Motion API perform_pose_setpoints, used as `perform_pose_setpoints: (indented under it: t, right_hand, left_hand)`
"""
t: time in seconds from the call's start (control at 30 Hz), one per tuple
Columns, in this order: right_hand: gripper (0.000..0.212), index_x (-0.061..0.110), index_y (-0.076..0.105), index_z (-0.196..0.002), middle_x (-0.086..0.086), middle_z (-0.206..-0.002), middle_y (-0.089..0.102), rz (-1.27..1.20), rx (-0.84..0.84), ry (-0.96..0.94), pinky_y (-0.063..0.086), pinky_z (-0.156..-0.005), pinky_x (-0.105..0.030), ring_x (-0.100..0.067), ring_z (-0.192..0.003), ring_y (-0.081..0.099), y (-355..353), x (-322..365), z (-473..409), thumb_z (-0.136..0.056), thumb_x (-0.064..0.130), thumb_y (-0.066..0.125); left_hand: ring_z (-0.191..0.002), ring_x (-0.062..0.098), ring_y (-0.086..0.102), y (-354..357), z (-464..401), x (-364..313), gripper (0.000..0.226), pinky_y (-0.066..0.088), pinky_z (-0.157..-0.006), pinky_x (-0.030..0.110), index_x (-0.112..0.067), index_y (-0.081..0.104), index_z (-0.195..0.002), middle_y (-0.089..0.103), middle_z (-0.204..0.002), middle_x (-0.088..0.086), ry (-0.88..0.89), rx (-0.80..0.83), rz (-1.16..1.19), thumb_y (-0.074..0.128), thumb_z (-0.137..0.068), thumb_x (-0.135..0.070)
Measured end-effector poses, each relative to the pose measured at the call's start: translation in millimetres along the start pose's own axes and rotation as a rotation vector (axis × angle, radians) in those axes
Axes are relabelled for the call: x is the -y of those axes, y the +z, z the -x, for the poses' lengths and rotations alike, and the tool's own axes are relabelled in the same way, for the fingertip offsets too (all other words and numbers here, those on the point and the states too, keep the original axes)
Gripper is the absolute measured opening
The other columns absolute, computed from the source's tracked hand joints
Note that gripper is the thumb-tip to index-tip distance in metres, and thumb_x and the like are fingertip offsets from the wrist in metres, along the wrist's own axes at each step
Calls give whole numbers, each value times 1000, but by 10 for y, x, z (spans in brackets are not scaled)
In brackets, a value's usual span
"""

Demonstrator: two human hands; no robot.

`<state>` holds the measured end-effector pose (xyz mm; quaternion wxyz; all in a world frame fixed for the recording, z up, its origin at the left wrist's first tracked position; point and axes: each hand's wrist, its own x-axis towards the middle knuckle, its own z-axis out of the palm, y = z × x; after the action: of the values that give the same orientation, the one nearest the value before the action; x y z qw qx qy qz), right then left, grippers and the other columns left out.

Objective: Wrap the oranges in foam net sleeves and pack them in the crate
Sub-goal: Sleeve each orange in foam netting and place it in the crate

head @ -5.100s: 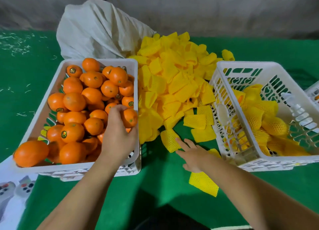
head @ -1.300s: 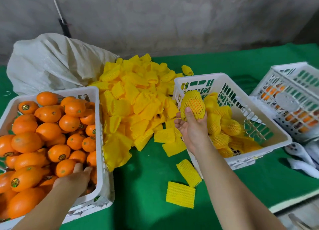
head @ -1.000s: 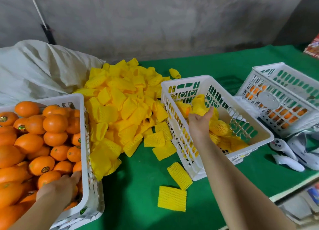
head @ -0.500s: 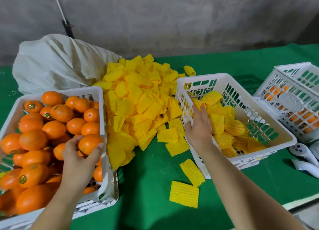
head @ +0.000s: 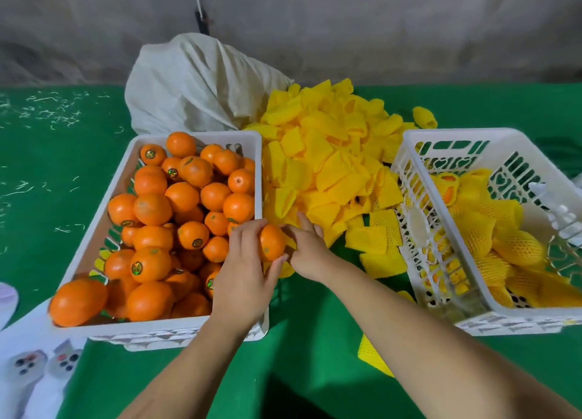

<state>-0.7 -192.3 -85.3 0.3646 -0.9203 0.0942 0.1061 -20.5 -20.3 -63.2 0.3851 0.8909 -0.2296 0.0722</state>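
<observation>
Between two white crates on a green table point(head: 315, 340), a person's two bare hands meet over the green surface. Their left hand point(head: 244, 272) curls its fingers and thumb around a single bare orange point(head: 271, 242), holding it just above the right-hand rim of the crate of loose oranges point(head: 195, 322), which sits directly to the left of that hand. Touching the orange from the other side, the right hand point(head: 307, 248) pinches a yellow foam net sleeve point(head: 289, 241); only a small edge of the sleeve shows between fingers and fruit, so how far it covers the orange cannot be told. Beyond both hands, away from the person, lies a big heap of yellow foam net sleeves point(head: 327, 163), with a crumpled white sack point(head: 195, 85) behind it. To the right of the right hand stands the packing crate point(head: 516, 319), holding oranges already wrapped in yellow netting point(head: 510, 245). One flat sleeve point(head: 373, 355) lies on the table under the right forearm. Near the left forearm, at the lower left corner, two white controllers point(head: 41, 365) rest on a white surface.
</observation>
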Motion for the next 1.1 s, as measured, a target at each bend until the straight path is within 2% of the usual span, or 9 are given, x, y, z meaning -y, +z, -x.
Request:
perform_pose_setpoints:
  t: [0.1,0.2,0.37,0.47,0.57,0.67,0.8,1.0,1.1]
  right_hand:
    - [54,46,34,-157,9,-173,4,-343,-45,128,26,-124,-57,-31,-157,10,-51,170,-172,-109,28,51]
    - [50,29,38,-159,9,-170,20,-416,-126,138,30,-123,-54,-25,-156,22,-73,163,-240,-110,27,48]
    - [21,23,72,-121,5,-131,66,-606,-470,-6,51,-107,-38,-12,-122,60,-130,76,-24,-103,22,62]
    - [11,30,71,-98,6,-101,77,-883,-580,-4,57,-87,-34,-12,-99,70,-192,105,171,-93,21,75]
    - [35,30,67,-114,2,-111,77,-1204,-389,14,58,-87,-32,-13,-105,72,-260,184,329,-82,29,81]
    - [39,24,69,-122,-2,-122,75,-1450,-131,56,58,-88,-34,-19,-117,70,-340,181,476,-87,33,82]
    - [32,20,70,-114,-6,-117,76,-1262,-90,76,56,-100,-47,-30,-116,69,-354,150,562,-87,34,81]
    - [32,55,59,-99,29,-108,61,-662,-143,-52,49,-81,-21,2,-101,61,-378,138,627,-71,40,63]
    - [20,41,60,-102,19,-105,61,-603,-297,-52,46,-73,-23,-9,-93,61,-384,89,617,-84,35,64]
  left_hand:
    - [-126,19,52,20,-14,2,67,46,-78,24,-29,35,-151,42,-147,-1,43,15,-36,71,-97,-41]
    - [-126,20,54,25,-20,16,68,47,-80,24,-28,33,-152,42,-147,-1,36,18,-35,70,-97,-43]
    - [-109,8,63,-3,-24,-23,71,52,-82,27,-33,32,-155,46,-145,-9,-59,10,101,69,-96,-51]
    - [-101,-8,67,-19,-45,-143,75,58,-82,27,-42,33,-153,55,-137,-16,-210,-97,341,75,-91,-53]
    - [-113,2,69,43,-110,-296,69,60,-92,26,-43,42,-146,59,-135,-20,-296,-118,720,79,-89,-54]
    - [-106,27,74,78,-152,-311,64,62,-92,38,-41,52,-140,63,-132,10,-456,-4,971,75,-82,-55]
    - [-107,28,70,30,-96,-166,54,62,-89,39,-49,59,-129,60,-130,4,-361,92,980,79,-80,-55]
    - [-111,15,69,2,-62,-155,57,60,-83,30,-53,53,-132,61,-123,-20,-326,142,912,76,-81,-55]
    - [-117,18,64,-16,-53,-200,64,60,-85,35,-47,52,-137,51,-138,-16,-298,182,898,78,-79,-49]
